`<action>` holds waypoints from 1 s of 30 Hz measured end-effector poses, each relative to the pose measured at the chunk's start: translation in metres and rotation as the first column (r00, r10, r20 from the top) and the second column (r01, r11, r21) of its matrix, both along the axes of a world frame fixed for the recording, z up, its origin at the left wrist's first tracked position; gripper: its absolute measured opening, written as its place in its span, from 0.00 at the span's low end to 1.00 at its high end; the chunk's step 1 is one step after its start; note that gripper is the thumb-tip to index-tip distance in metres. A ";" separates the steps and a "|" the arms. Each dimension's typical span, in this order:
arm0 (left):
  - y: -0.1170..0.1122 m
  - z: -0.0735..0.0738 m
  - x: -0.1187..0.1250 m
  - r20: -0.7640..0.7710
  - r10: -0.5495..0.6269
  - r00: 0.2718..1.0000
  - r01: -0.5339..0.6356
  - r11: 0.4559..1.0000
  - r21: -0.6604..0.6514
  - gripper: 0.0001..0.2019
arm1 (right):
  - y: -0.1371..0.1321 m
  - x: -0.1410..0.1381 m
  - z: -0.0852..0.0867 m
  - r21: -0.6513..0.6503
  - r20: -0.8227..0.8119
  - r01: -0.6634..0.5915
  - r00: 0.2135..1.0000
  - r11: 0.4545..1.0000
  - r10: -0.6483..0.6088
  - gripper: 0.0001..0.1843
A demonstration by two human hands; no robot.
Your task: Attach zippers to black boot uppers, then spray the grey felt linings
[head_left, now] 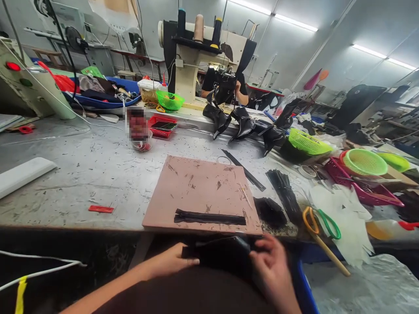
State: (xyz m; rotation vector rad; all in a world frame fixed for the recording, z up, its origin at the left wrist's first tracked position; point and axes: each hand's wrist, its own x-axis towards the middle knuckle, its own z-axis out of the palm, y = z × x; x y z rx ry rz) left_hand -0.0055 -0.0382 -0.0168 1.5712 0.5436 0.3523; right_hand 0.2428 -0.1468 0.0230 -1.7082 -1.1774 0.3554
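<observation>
Below the table's front edge I hold a black leather piece (225, 255) in my lap with both hands. My left hand (170, 261) grips its left end, fingers closed on the edge. My right hand (270, 261) pinches its right end. Just above, a pink cutting board (203, 187) lies on the grey table (81, 174), with a black zipper (209, 216) lying flat near its front edge.
Right of the board lie a black fibre clump (270, 212), a bundle of black strips (284, 189), orange-and-green scissors (319, 222) and white paper pieces (343, 213). Black boots (244, 124) and green baskets (307, 141) stand further back. A person works behind a sewing machine (196, 48).
</observation>
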 end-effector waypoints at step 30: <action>0.023 0.010 -0.036 0.213 0.332 0.919 -0.199 -0.078 0.977 0.14 | 0.138 -0.075 0.041 -0.768 0.254 -0.470 0.400 0.435 0.881 0.13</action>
